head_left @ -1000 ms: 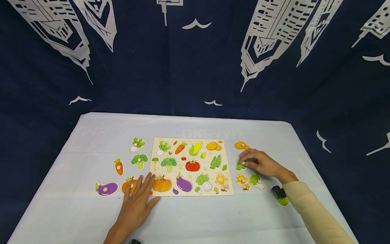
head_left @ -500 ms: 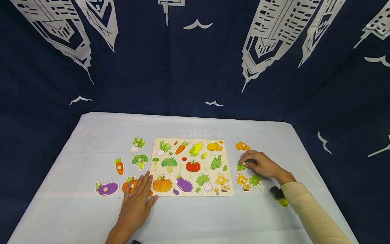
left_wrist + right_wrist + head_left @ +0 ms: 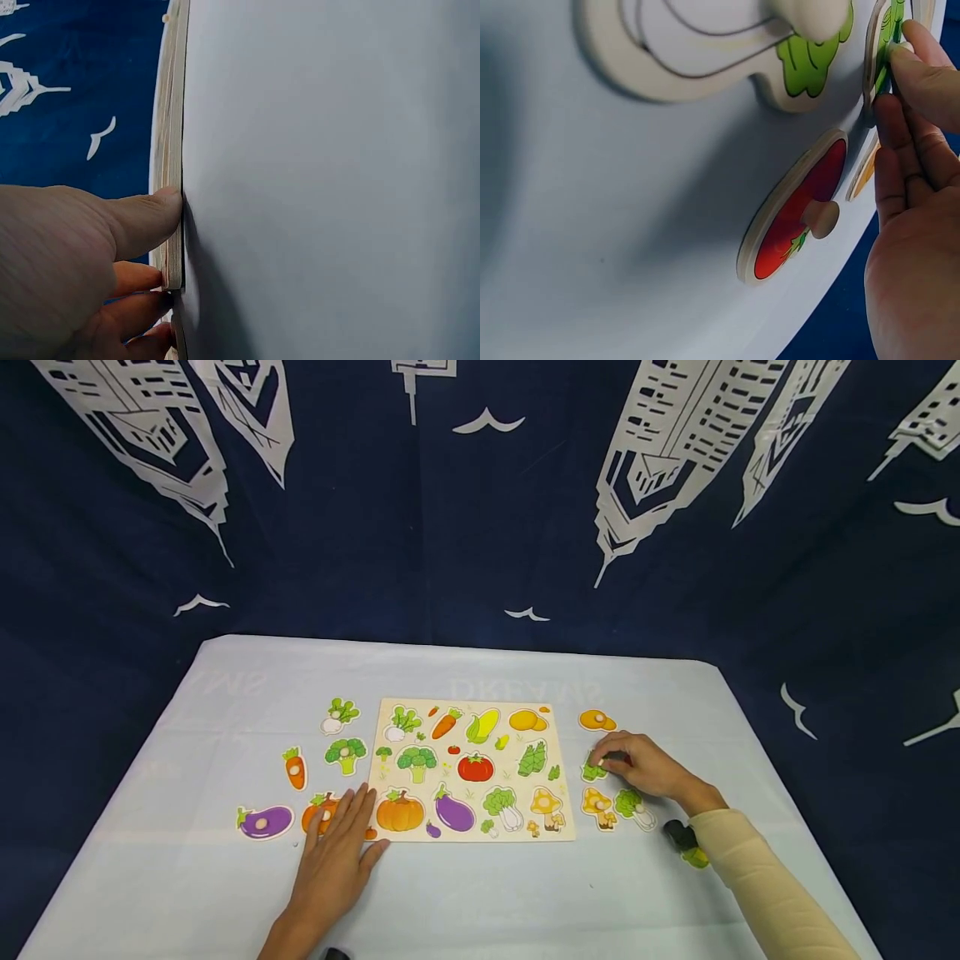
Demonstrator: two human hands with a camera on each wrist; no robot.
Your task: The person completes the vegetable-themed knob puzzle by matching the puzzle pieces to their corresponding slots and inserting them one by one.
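My left hand [image 3: 333, 868] rests at the lower left corner of a wooden vegetable puzzle board [image 3: 513, 837], fingers straight and the thumb at its near edge. The left wrist view shows that thumb against the board's side [image 3: 174, 150]. Partly under those fingers lies a pumpkin puzzle piece [image 3: 311, 818]. Right of the board, my right hand [image 3: 641, 764] pinches the knob of a green asparagus puzzle piece [image 3: 591, 772]. Beneath this hand, a tomato puzzle piece [image 3: 795, 217] with a round knob shows in the right wrist view; the hand hides it from the head view.
Left of the board lie turnip [image 3: 339, 716], broccoli [image 3: 346, 753], carrot [image 3: 295, 770] and eggplant [image 3: 268, 823] pieces. To its right are potato [image 3: 592, 719], mushroom [image 3: 596, 803] and bok choy [image 3: 632, 806] pieces. A yellow-green piece [image 3: 696, 857] lies partly beneath the right wrist.
My right fingers have drawn closer together at the asparagus piece, and the red of the tomato no longer shows beneath them. My left hand has barely moved.
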